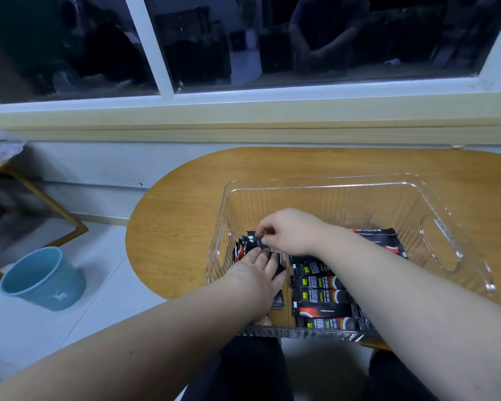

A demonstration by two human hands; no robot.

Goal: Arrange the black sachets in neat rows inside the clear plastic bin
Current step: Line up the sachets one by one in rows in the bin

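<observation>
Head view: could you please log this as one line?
left hand presses sachet stack | right hand pinches sachet | inside bin

The clear plastic bin [359, 180] sits on the oval wooden table [185, 204], at its near edge. Inside, a row of black sachets [318, 296] runs back from the bin's near wall. A cluster [239, 251] lies by the left wall — the left hand [255, 273] rests flat on it, and the right hand [289, 231], just behind, pinches one sachet [260, 242]. A blue plastic bucket [41, 279] stands on the floor [99, 314] left of the table.
</observation>
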